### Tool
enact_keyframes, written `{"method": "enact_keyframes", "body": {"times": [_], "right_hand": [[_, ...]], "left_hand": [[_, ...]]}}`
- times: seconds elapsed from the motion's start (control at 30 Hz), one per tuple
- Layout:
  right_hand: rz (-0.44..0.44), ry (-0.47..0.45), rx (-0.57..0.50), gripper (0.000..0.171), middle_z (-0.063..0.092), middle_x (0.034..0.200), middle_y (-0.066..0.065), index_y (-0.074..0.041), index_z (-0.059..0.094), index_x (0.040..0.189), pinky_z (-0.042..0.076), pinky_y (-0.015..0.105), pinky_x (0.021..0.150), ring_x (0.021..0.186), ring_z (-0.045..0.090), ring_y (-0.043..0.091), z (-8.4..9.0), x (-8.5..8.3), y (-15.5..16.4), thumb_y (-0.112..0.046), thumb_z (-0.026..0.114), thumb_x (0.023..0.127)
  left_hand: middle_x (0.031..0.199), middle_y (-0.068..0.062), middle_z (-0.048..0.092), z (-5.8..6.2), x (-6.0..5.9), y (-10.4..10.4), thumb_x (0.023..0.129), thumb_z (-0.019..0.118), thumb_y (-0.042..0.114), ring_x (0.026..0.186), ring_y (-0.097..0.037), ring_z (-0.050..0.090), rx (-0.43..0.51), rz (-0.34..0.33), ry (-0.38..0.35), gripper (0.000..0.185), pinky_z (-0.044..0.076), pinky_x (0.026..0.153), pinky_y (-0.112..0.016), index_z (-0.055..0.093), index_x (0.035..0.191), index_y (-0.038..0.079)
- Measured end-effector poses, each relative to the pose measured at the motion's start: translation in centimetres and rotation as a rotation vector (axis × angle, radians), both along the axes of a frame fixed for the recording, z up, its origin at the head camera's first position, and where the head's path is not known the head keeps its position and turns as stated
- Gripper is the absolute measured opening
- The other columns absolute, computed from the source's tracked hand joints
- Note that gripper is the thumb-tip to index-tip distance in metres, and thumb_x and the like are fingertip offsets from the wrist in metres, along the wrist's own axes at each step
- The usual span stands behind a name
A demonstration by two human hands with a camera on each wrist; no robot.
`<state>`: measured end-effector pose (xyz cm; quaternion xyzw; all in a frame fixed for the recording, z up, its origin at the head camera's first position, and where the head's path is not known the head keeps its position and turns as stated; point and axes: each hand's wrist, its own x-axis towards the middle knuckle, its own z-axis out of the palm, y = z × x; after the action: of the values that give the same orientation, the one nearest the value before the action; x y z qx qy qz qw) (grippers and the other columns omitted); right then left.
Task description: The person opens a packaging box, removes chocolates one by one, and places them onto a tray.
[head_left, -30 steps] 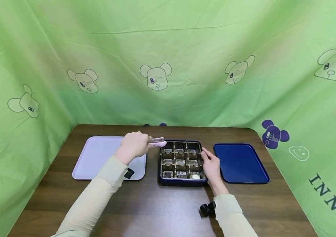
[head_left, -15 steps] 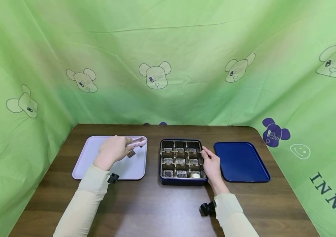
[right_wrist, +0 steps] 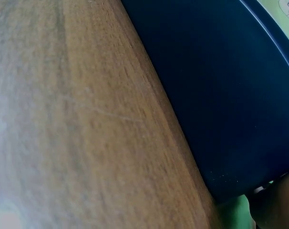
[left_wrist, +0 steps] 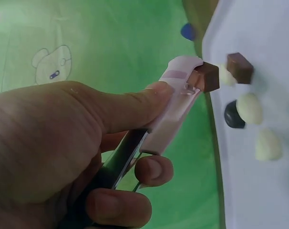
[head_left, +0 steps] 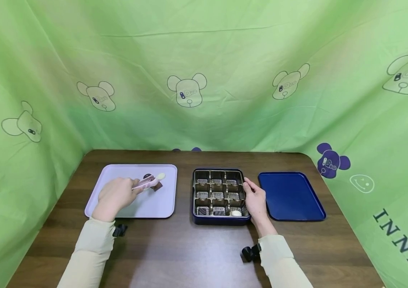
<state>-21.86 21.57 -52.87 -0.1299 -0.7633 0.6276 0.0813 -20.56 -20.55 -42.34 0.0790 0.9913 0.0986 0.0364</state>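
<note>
My left hand (head_left: pixel 117 196) holds pale pink tongs (head_left: pixel 145 183) over the lilac tray (head_left: pixel 97 192). In the left wrist view, a brown chocolate (left_wrist: pixel 209 77) sits between the tongs' tips. Beyond it on the tray lie another brown chocolate (left_wrist: pixel 240 67), several white chocolates (left_wrist: pixel 268 144) and a dark one (left_wrist: pixel 233 114). My right hand (head_left: pixel 255 200) grips the right side of a navy chocolate box (head_left: pixel 219 220), whose gold-brown insert is divided into compartments. Along its front row are two dark striped chocolates (head_left: pixel 202 211) and a white one (head_left: pixel 236 213).
To the right of the box lies a flat navy lid (head_left: pixel 291 196), close to my right hand. All of it stands on a brown wooden table (head_left: pixel 189 252). Green printed cloth (head_left: pixel 189 132) hangs behind and along both sides.
My left hand has moved left with the tongs, from the box's left edge to over the lilac tray, and a brown chocolate now shows at their tips. The right hand stays on the box.
</note>
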Motion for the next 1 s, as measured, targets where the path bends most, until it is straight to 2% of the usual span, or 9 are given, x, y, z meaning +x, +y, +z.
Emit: {"method": "enact_keyframes", "body": {"times": [0.13, 0.4, 0.6, 0.87, 1.0], "right_hand": [[0.004, 0.001, -0.010, 0.041, 0.051, 0.148, 0.020, 0.000, 0.054, 0.143, 0.032, 0.039, 0.116, 0.143, 0.040, 0.028, 0.1, 0.1, -0.1, -0.018, 0.053, 0.106], [0.006, -0.003, -0.007, 0.042, 0.050, 0.150, 0.018, -0.001, 0.054, 0.144, 0.032, 0.039, 0.117, 0.144, 0.039, 0.028, 0.2, 0.1, 0.0, -0.019, 0.053, 0.106], [0.008, -0.010, -0.006, 0.042, 0.049, 0.150, 0.018, -0.002, 0.054, 0.144, 0.031, 0.039, 0.117, 0.144, 0.039, 0.027, 0.2, 0.0, -0.1, -0.020, 0.053, 0.107], [0.000, -0.011, -0.011, 0.042, 0.051, 0.149, 0.018, -0.002, 0.054, 0.144, 0.032, 0.039, 0.117, 0.143, 0.040, 0.027, 0.0, -0.1, 0.0, -0.021, 0.054, 0.106], [-0.004, -0.009, -0.003, 0.041, 0.051, 0.148, 0.017, -0.003, 0.055, 0.144, 0.032, 0.039, 0.117, 0.143, 0.040, 0.027, 0.0, -0.1, 0.0, -0.020, 0.054, 0.106]], "left_hand": [[0.099, -0.017, 0.070, -0.6, 1.0, -1.0, 0.096, 0.067, 0.039, 0.071, -0.030, 0.058, -0.012, 0.005, -0.013, 0.036, 0.044, 0.053, -0.046, 0.073, 0.123, 0.015], [0.114, -0.024, 0.070, -1.5, 2.3, -1.9, 0.094, 0.070, 0.038, 0.084, -0.042, 0.066, -0.038, 0.022, -0.050, 0.042, 0.047, 0.057, -0.050, 0.071, 0.127, 0.013], [0.114, -0.025, 0.069, -2.2, 2.6, -1.9, 0.093, 0.071, 0.036, 0.088, -0.046, 0.067, -0.041, 0.025, -0.054, 0.043, 0.049, 0.059, -0.054, 0.071, 0.127, 0.011], [0.102, -0.025, 0.070, -2.9, 2.7, -1.8, 0.091, 0.074, 0.034, 0.082, -0.044, 0.067, -0.016, 0.037, -0.048, 0.038, 0.048, 0.058, -0.054, 0.072, 0.121, 0.010], [0.102, -0.025, 0.070, -3.0, 2.6, -1.8, 0.091, 0.074, 0.035, 0.083, -0.044, 0.067, -0.013, 0.040, -0.053, 0.042, 0.048, 0.058, -0.054, 0.069, 0.126, 0.011]]}}
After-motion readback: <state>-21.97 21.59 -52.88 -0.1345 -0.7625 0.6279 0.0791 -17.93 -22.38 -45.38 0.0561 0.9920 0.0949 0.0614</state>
